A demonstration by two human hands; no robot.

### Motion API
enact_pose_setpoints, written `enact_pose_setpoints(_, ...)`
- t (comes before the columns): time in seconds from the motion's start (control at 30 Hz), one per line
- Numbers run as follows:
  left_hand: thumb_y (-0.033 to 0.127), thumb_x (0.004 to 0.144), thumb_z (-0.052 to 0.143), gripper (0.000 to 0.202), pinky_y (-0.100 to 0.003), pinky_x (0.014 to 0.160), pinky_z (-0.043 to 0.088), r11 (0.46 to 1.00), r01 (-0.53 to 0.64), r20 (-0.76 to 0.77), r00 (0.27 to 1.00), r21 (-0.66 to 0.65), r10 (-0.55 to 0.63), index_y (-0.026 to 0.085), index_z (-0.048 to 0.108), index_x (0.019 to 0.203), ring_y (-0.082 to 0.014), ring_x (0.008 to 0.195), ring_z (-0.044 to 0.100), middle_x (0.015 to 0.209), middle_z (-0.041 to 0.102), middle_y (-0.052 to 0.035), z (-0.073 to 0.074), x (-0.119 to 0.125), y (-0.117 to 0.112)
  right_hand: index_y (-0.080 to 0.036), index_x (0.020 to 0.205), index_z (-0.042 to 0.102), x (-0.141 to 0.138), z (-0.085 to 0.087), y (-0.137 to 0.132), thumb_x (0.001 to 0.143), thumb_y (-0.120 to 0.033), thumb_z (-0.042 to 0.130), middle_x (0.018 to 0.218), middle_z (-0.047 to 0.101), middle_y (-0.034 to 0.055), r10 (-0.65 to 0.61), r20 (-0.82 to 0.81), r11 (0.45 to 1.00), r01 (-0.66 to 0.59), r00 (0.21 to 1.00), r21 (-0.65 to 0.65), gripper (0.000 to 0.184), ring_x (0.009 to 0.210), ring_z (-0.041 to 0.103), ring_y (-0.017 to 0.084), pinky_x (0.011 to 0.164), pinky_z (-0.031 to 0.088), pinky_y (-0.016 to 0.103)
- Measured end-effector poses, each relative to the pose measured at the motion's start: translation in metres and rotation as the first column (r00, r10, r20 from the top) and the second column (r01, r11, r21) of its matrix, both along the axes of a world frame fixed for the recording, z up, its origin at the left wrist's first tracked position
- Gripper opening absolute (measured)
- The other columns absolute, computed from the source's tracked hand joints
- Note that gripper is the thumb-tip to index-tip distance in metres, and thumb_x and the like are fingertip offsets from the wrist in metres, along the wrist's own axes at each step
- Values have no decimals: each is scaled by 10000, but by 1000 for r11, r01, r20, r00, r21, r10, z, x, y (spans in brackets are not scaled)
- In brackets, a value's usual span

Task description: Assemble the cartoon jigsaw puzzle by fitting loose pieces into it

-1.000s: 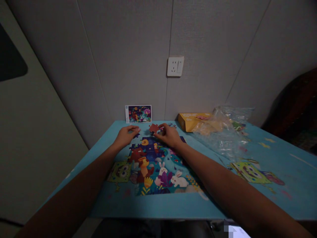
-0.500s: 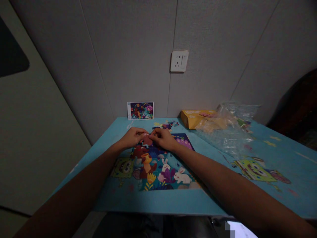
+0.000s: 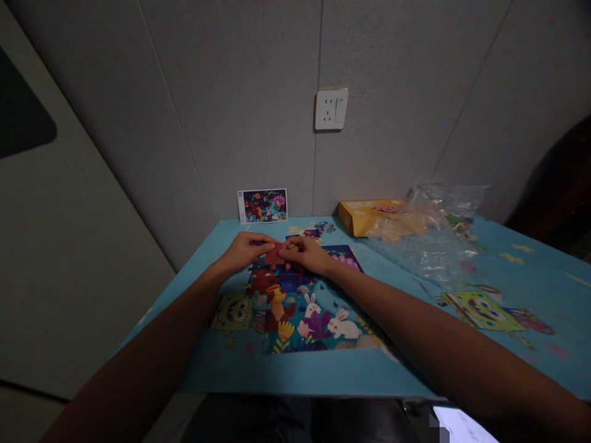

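A partly joined jigsaw puzzle (image 3: 318, 311) with rabbits, a fox-like animal and flowers lies on the blue table. Over its upper left part, both hands meet at a reddish-brown puzzle piece (image 3: 274, 254). My left hand (image 3: 247, 251) pinches the piece from the left, thumb and fingers together. From the right, my right hand (image 3: 305, 253) has its fingertips closed on the piece's other edge. Whether the piece is fully seated among its neighbours cannot be made out. Behind my right hand lie some loose puzzle pieces (image 3: 310, 234).
A picture card (image 3: 263, 206) leans against the wall at the back. Right of it are a yellow box (image 3: 357, 219) and a crumpled clear plastic bag (image 3: 434, 240). The table (image 3: 295, 375) has cartoon prints. A white socket (image 3: 331, 109) is on the wall.
The reddish-brown piece appears flatter and more upright in view between my fingertips. Both hands stay at the same spot on the puzzle; the view has shifted slightly.
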State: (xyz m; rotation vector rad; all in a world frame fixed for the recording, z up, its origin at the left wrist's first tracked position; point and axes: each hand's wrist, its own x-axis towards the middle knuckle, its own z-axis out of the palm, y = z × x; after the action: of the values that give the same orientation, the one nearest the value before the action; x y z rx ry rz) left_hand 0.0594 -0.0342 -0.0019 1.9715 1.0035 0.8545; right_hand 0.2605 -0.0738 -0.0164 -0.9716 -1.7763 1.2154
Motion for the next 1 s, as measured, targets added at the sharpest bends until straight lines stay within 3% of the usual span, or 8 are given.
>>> enact_pose_setpoints(0.2, 454, 691, 739, 387, -178, 378, 206, 972, 121, 43, 993, -201, -114, 124, 641, 866, -43, 373, 330, 524, 533, 50, 9, -9, -1, -166, 652, 539, -10, 15, -11, 742, -291, 667, 583, 674, 12, -91, -27, 990, 87, 996, -109, 201, 346, 464, 76, 341, 295, 196)
enact_pose_setpoints(0.33, 428, 693, 752, 352, -180, 395, 193, 918, 263, -64, 954, -296, -293, 100, 672, 792, -36, 388, 310, 484, 492, 57, 19, -20, -4, -143, 598, 598, -18, 11, -19, 805, -520, 595, 531, 653, 40, 99, 13, 981, -95, 995, -168, 430, 326, 434, 78, 338, 261, 216)
enact_pose_setpoints(0.47, 329, 677, 780, 270, -176, 485, 353, 876, 339, -250, 866, -344, -433, 113, 734, 832, -80, 509, 508, 582, 631, 9, 25, -24, -8, -130, 541, 629, -23, 1, -23, 750, -546, 672, 463, 591, 0, 176, 178, 984, -172, 968, -41, 468, 379, 382, 54, 398, 260, 204)
enact_pose_setpoints(0.57, 289, 662, 794, 246, -185, 575, 433, 821, 370, -271, 816, -435, -511, 140, 730, 847, -121, 636, 623, 711, 719, -19, 26, -27, -9, -125, 537, 643, -25, 0, -23, 732, -474, 710, 501, 616, 0, 187, 295, 981, -196, 937, 0, 404, 426, 426, 61, 433, 280, 198)
enact_pose_setpoints(0.67, 290, 666, 794, 211, -185, 574, 437, 790, 375, -276, 792, -486, -545, 148, 721, 804, -121, 616, 630, 678, 716, -10, 24, -30, -8, -122, 565, 658, -26, 0, -24, 783, -442, 658, 510, 619, 3, 213, 358, 973, -230, 909, 6, 387, 422, 439, 68, 436, 293, 199)
enact_pose_setpoints(0.83, 297, 613, 827, 210, -180, 560, 424, 807, 370, -319, 779, -461, -540, 145, 722, 714, -119, 613, 613, 661, 706, -4, 19, -31, -7, -127, 742, 686, -28, -3, -23, 720, -341, 715, 576, 650, -9, 221, 263, 975, -220, 939, -34, 218, 502, 547, 99, 475, 356, 187)
enact_pose_setpoints(1.0, 301, 606, 823, 207, -185, 562, 429, 787, 330, -345, 761, -521, -549, 155, 710, 699, -122, 604, 608, 641, 694, 7, 19, -33, -7, -127, 685, 680, -29, -6, -24, 701, -268, 729, 592, 639, -15, 180, 332, 977, -208, 926, 50, 150, 543, 563, 98, 498, 355, 187)
